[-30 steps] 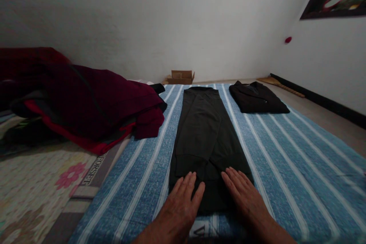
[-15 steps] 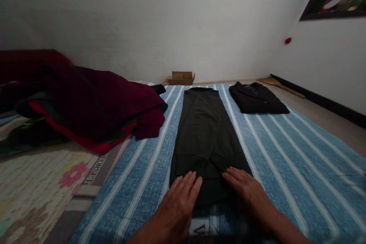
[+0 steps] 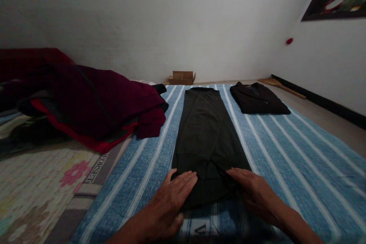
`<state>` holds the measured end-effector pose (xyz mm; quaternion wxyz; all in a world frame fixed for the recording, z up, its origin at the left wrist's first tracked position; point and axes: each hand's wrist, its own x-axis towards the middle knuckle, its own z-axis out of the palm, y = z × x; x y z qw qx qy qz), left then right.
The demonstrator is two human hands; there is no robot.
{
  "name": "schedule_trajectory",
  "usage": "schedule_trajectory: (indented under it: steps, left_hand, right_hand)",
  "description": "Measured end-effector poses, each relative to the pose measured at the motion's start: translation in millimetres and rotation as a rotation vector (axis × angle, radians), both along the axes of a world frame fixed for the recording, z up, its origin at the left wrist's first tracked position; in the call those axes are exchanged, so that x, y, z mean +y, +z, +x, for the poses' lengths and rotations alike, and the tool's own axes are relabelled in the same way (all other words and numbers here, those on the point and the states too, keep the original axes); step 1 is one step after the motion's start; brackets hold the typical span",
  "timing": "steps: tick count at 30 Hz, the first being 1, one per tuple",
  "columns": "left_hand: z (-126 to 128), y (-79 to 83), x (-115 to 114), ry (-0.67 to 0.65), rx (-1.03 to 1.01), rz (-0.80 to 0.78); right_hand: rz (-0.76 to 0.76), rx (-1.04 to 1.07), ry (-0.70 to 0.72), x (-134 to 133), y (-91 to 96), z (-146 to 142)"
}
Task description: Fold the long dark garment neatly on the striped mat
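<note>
A dark green long-sleeved top [image 3: 200, 129] lies in a long narrow shape on the blue striped sheet [image 3: 148, 160]. Its sleeves are folded in over the body, its collar is at the far end and its hem is nearest me. My left hand [image 3: 171, 198] rests at the hem's left corner, fingers stretched out over the cloth and thumb lower down. On the opposite corner lies my right hand [image 3: 257, 190], with its fingers extended on the fabric; its thumb is hidden. Both hands are touching the top near the hem.
A heap of clothes with a maroon jacket [image 3: 114, 103] lies to the left, partly on a floral mat [image 3: 71, 194]. A folded dark garment [image 3: 259, 99] sits at the far right of the sheet. Behind stand a cardboard box [image 3: 181, 79] and the wall [image 3: 171, 19].
My left hand has shifted slightly left and its fingers have spread at the hem corner. My right hand has moved slightly outward to the right. The top stays in place.
</note>
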<state>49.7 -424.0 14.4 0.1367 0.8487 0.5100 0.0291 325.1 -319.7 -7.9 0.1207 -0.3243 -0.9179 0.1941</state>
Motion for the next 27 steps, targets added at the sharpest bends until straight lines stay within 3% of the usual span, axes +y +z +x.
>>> schedule_trajectory:
  steps: [8, 17, 27]
  left_hand:
    - [-11, 4.4, 4, -0.080, -0.017, -0.040]
    - [-2, -13.7, 1, -0.018, 0.070, 0.064]
    - [-18, 6.9, 3, -0.110, 0.059, 0.020]
  right_hand:
    - [0.028, 0.026, 0.021, -2, -1.4, 7]
    - [0.185, -0.008, 0.084, -6, -21.3, 22]
    - [0.170, -0.051, 0.121, -9, -22.5, 35]
